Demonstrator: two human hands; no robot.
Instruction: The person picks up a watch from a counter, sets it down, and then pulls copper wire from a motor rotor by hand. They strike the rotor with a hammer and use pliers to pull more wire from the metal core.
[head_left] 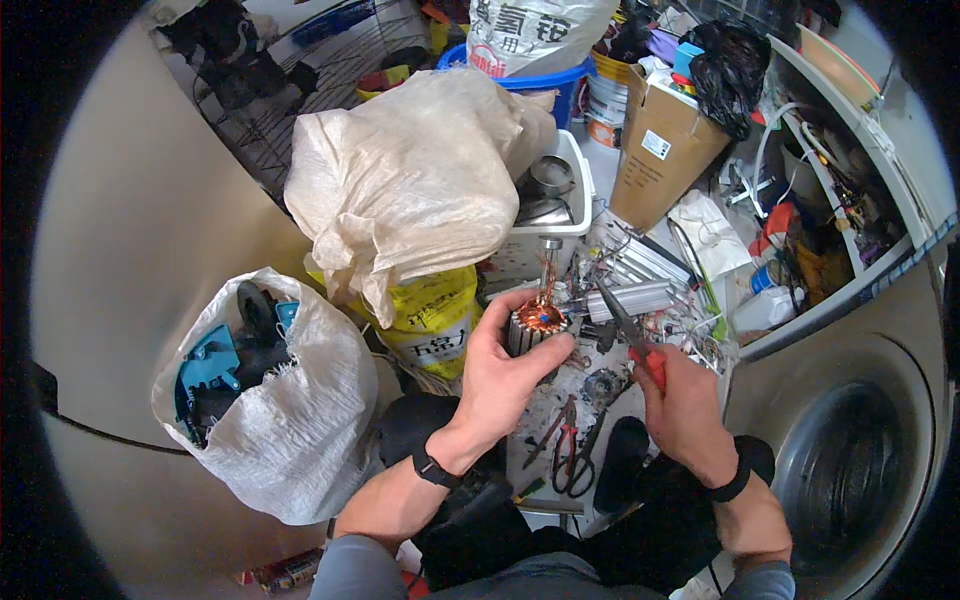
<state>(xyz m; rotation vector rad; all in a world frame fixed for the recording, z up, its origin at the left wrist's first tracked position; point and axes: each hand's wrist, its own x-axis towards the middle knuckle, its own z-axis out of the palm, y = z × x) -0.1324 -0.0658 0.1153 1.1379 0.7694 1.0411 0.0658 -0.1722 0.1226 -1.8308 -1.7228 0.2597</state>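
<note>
My left hand is closed round a motor armature. The armature has a slotted metal body, orange copper windings on top and a shaft pointing up and away. In my right hand is a red-handled tool with a dark, tapering metal end. That end points up and left, to the right of the armature and apart from it. My fingers hide much of its handle, so its exact kind is unclear. Below and between my hands lie a pair of red-handled pliers and black-handled scissors.
A white woven sack with blue and black parts stands left, near a large beige sack and a yellow bag. Metal scrap covers the floor ahead. A cardboard box stands beyond; a front-loading washer is right.
</note>
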